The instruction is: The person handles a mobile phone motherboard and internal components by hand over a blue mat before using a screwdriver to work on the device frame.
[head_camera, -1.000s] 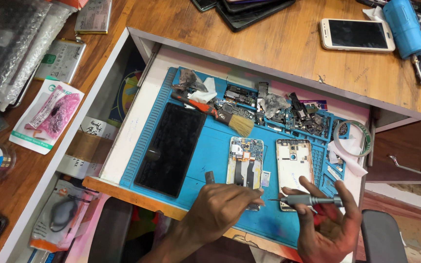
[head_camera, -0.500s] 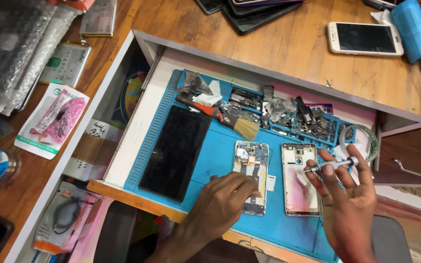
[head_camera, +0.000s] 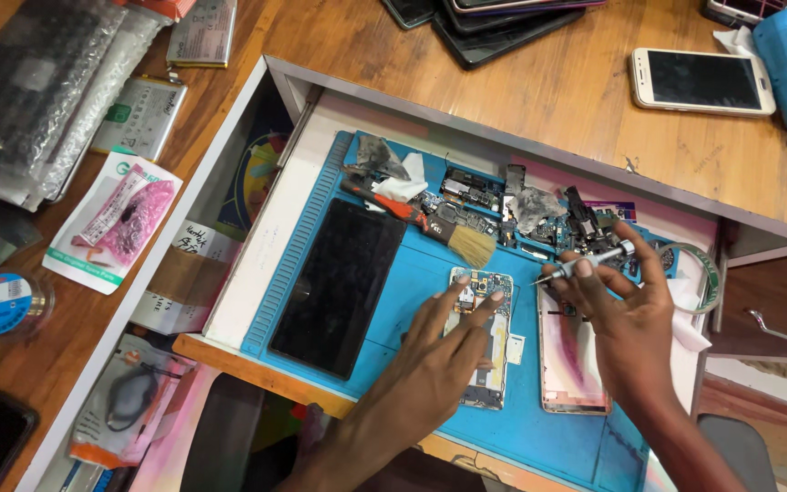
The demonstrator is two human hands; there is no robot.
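On blue mat (head_camera: 412,292) near front edge: left hand (head_camera: 439,351) spread flat on opened phone (head_camera: 483,337); right hand (head_camera: 626,314) pinching screwdriver (head_camera: 585,264); brush (head_camera: 430,223), parts crowding back edge.

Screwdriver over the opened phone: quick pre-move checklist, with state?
1. Left hand steadies the opened phone: ok, fingers rest on it.
2. Right hand grips the screwdriver: ok.
3. Tip on a screw: not ok, it hangs over the blue mat.
4. Screw head visible: cannot tell.
5. Back cover out of the way: ok, beside the phone.
6. Brush clear of the phone: ok.
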